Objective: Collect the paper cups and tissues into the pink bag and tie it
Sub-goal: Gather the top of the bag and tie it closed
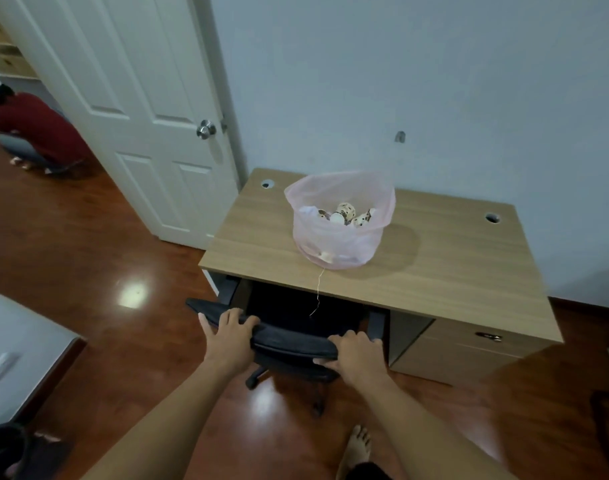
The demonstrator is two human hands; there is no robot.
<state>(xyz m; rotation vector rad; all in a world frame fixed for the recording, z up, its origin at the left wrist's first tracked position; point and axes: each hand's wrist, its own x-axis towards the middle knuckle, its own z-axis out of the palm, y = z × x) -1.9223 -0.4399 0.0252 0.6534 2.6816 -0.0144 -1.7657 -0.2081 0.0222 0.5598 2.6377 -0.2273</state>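
Currently both hands are on the chair back, not the bag: left hand w/ fingers curled over its top edge, right hand wrapped round it, thumb underneath. Pink bag stands open on the tabletop, nearer the back edge than the front, approx mid-width, mouth gaping upward; paper cups & tissues show inside. A thin thread trails from by its base over the front edge. Bag looks like thin, floppy film, contents light & crushable, so prob. best taken at the rim, gathering opposite sides of the mouth upward to knot, not squeezing the body
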